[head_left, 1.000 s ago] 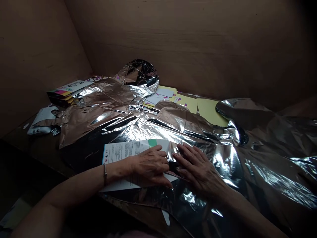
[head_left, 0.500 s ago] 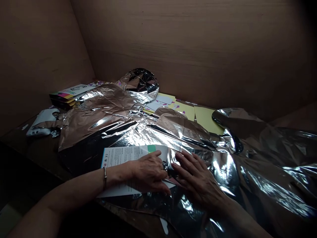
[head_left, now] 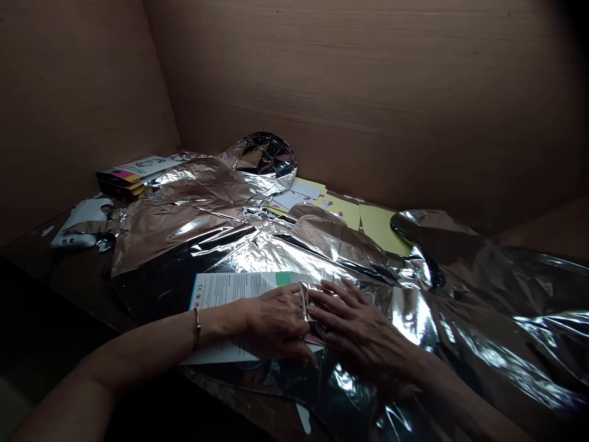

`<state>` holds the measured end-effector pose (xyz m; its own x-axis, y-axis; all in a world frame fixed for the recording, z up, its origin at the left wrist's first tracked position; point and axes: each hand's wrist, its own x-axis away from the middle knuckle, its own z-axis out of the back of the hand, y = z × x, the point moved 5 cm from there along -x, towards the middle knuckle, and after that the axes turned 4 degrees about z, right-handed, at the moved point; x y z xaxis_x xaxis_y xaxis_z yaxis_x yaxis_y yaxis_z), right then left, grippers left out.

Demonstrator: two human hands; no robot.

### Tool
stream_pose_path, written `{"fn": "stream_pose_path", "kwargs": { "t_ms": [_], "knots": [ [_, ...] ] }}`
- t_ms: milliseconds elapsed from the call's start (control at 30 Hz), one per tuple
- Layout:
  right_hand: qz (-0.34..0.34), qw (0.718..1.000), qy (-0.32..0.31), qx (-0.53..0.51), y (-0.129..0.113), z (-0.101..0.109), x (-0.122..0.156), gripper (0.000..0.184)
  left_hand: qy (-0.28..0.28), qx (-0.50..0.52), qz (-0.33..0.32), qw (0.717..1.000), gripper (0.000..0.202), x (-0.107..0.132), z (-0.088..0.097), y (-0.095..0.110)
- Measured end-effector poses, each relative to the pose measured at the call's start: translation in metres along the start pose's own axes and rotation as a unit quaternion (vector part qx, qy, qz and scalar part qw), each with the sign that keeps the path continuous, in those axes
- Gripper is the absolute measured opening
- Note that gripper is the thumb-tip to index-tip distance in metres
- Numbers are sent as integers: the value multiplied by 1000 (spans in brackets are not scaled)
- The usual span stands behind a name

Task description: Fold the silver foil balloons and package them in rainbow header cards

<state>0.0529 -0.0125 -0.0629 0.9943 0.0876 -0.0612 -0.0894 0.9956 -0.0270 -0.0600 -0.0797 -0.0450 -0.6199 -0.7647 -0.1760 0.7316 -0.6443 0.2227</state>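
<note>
A printed card (head_left: 225, 288), white with a green patch, lies on a large flat sheet of rose-gold foil (head_left: 151, 239) that looks like uninflated foil balloons. My left hand (head_left: 278, 319) rests across the card, fingers curled and pressed down by a folded piece of foil (head_left: 306, 301); its thumb points to the right. What its fingertips hold is hidden. Just beside it, my right hand (head_left: 354, 319) lies flat on the folded foil with fingers stretched and slightly spread, almost touching the left fingers.
A stack of colourful printed cards (head_left: 133, 172) sits at the back left. In front of it is a white device (head_left: 83, 224). Yellow and white papers (head_left: 384, 227) show beyond the foil. Wooden panels (head_left: 345, 92) rise behind. More foil (head_left: 483, 307) spreads to the right.
My right hand has slid left over the folded foil, closer to my left hand. My left hand has hardly moved.
</note>
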Motion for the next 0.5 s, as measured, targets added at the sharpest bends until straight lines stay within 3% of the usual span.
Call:
{"fn": "stream_pose_path", "kwargs": {
  "t_ms": [100, 233, 367, 500],
  "knots": [
    [-13, 999, -38, -12, 3, 5, -11, 47, 44, -22, -20, 999, 43, 1, 9, 4],
    [-2, 997, -30, -64, -7, 7, -30, 41, 79, 4, -45, 996, 33, 3, 13, 5],
    [22, 990, 25, -138, -21, 1, -48, 33, 96, 58, -73, 991, 26, 7, 12, 4],
    [-19, 974, 107, -197, -22, -4, -52, 28, 102, 81, -65, 989, 15, 9, 29, -2]
  ]
}}
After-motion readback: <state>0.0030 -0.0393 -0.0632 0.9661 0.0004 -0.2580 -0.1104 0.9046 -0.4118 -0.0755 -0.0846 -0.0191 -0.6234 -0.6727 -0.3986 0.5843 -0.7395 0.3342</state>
